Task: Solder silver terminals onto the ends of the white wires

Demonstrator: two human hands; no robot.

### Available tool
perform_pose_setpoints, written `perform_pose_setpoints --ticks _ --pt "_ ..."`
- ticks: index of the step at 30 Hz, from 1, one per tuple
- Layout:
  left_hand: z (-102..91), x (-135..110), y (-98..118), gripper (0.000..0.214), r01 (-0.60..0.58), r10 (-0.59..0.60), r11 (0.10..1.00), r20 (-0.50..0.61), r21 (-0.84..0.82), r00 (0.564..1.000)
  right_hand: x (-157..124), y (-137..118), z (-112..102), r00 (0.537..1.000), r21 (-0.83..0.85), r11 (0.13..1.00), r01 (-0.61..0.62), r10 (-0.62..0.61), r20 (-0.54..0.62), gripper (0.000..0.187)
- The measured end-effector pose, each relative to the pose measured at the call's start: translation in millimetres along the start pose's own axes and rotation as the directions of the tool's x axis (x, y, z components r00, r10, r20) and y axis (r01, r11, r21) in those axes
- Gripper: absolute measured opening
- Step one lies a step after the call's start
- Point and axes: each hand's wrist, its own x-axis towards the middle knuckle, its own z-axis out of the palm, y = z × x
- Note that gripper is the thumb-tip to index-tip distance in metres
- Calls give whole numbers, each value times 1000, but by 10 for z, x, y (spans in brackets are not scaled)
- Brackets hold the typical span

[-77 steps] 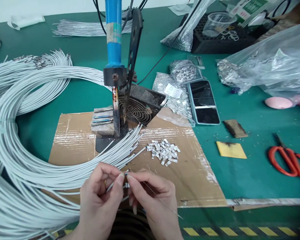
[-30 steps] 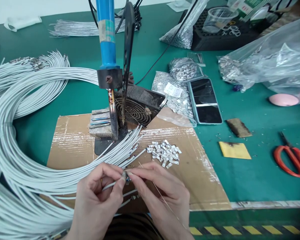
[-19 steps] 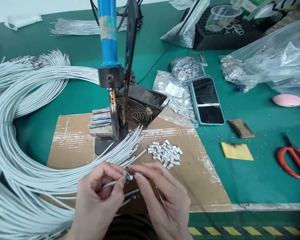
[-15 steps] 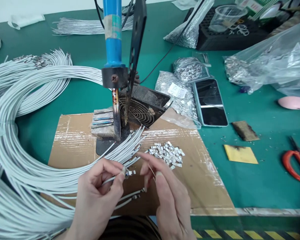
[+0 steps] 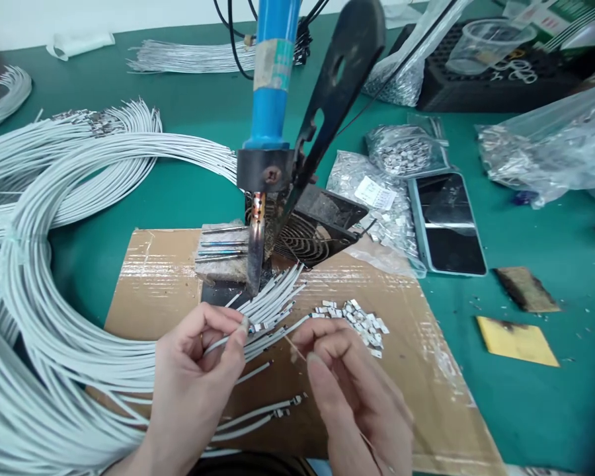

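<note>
Between the thumb and forefinger of my left hand (image 5: 198, 373) is the end of a white cable, with a small metal terminal (image 5: 260, 327) at its tip. A thin strand of solder wire (image 5: 295, 348) is pinched in my right hand (image 5: 359, 396), its free end pointing toward that terminal but apart from it. Just above and behind my left fingers hangs the dark tip of a soldering iron (image 5: 255, 258) with a blue handle, clamped upright. Several cable ends with terminals (image 5: 280, 413) lie below my hands on the cardboard (image 5: 416, 390).
A large coil of white cables (image 5: 30, 284) fills the left side. Loose metal terminals (image 5: 364, 322) lie right of centre. Behind them are a black fan (image 5: 307, 241), bags of metal parts (image 5: 399, 149) and a phone (image 5: 449, 225). A yellow sponge (image 5: 518, 340) lies at right.
My right fingers have curled in and pinched the solder wire, which now extends toward the terminal. My left hand keeps its hold. The view has shifted, moving the bench items rightward.
</note>
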Motion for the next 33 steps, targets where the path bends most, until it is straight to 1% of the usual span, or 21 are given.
perform_pose_setpoints --ticks 3,7,10,13,16,19,22,25,28,31,33 --pt "14 33 17 15 4 -4 1000 -3 -6 1000 31 -63 75 999 44 998 -40 40 -17 22" --pt "30 58 29 15 -16 15 999 -11 -30 1000 76 -103 134 1000 55 998 -26 26 0 23" --pt "46 78 41 15 -25 25 999 -25 -34 999 112 -108 155 1000 49 999 -21 20 12 22" --pt "63 102 61 15 -26 25 999 -35 -30 999 141 -96 179 1000 41 999 -30 30 -1 21" --pt "79 133 91 15 -29 27 999 -44 -34 999 167 -72 203 999 74 997 -37 38 -9 21" --pt "98 174 131 13 -39 37 999 -56 -36 998 190 -60 217 997 118 991 -70 71 -4 22" --pt "117 210 170 13 -48 46 998 -63 -30 997 205 -72 220 994 110 988 -107 108 1 21" --pt "131 228 191 13 -56 53 997 -65 -47 996 214 -86 219 993 105 987 -117 119 -12 21" --pt "132 239 188 14 -70 66 996 -57 -55 996 228 -71 211 994 111 988 -109 112 -17 21" --pt "116 257 167 15 -97 96 995 -42 -36 995 247 -39 194 998 103 993 -66 65 8 20" --pt "98 269 148 16 -121 121 992 -11 -21 993 257 -27 182 999 103 994 -33 31 23 20"
